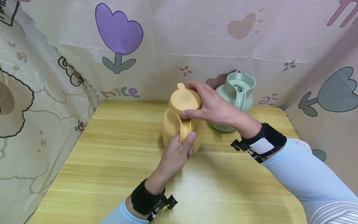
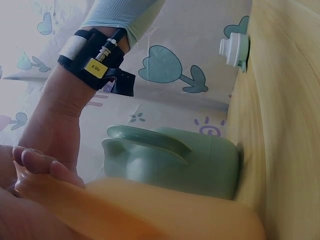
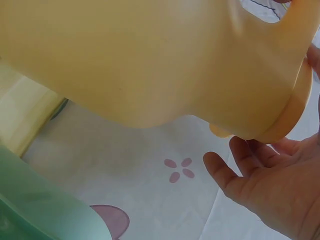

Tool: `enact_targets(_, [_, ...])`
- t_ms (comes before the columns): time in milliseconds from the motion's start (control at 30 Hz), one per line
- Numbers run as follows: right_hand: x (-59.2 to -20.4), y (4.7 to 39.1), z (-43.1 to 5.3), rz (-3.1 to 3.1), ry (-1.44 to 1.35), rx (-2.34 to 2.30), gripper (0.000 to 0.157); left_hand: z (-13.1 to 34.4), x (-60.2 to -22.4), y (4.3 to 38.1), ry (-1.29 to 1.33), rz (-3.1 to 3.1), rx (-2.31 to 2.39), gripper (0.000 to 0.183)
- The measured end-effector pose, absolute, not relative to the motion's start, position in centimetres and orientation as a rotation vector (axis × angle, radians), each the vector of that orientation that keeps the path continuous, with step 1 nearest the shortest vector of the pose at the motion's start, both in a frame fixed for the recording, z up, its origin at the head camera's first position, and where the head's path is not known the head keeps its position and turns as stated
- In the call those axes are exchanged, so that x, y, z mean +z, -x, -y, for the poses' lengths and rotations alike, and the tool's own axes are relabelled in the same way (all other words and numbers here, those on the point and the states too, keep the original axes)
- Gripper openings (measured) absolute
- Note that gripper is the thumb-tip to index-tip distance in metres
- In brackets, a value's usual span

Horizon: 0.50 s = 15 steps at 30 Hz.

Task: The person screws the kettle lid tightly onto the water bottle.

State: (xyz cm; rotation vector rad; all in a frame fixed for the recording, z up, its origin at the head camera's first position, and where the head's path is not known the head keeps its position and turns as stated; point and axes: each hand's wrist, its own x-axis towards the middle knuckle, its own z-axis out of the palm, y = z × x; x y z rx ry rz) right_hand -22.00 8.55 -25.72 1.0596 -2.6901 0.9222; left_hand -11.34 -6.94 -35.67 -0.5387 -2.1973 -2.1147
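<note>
A yellow jug stands upright near the middle of the table. My left hand grips its handle, thumb along the near side. On the jug's mouth sits a round yellow lid with a small tab pointing to the back. My right hand spans this lid from the right, thumb on the near edge and fingers on the far side. In the right wrist view, the fingertips reach the lid's rim from below, while one finger stands apart from it.
A green jug with its mouth uncovered stands behind my right hand, near the back edge. A white and green lid lies on the wooden table at the right, partly hidden by my sleeve in the head view. Patterned cloth hangs behind.
</note>
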Motion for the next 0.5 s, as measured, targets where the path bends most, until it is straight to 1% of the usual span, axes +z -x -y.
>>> enact_targets(100, [-25.71, 21.98, -8.56, 2.674, -1.082, 0.923, 0.092, 6.96, -35.67, 11.36, 0.536, 2.196, -2.108, 0.039])
enact_targets(300, [-25.72, 21.88, -8.60, 2.656, -1.119, 0.978, 0.086, 6.95, -35.75, 11.32, 0.525, 2.192, -2.100, 0.038])
enact_targets(500, [-26.05, 21.65, -8.46, 2.644, -1.042, 0.910, 0.090, 6.95, -35.70, 11.29, 0.521, 2.192, -2.107, 0.038])
